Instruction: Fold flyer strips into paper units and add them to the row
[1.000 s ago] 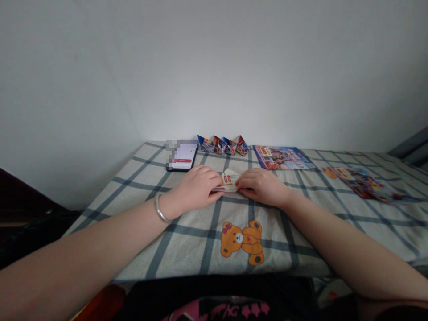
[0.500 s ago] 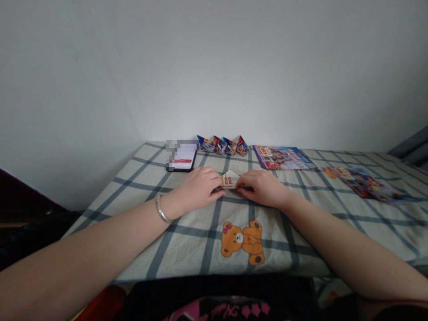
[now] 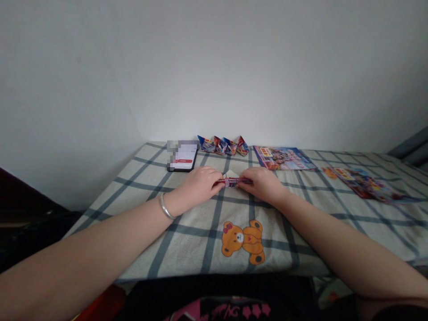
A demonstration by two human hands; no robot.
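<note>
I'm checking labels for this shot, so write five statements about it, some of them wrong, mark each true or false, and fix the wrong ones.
1. The left hand and the right hand both grip the small folded paper. True.
2. The silver bracelet circles the right wrist. False: it is on the left wrist.
3. The phone lies to the left of the pointed paper shapes. True.
4. The bear print is between the hands and the wall. False: it is on the near side of the hands.
5. The tablecloth is plain. False: it has dark crossing stripes.
</note>
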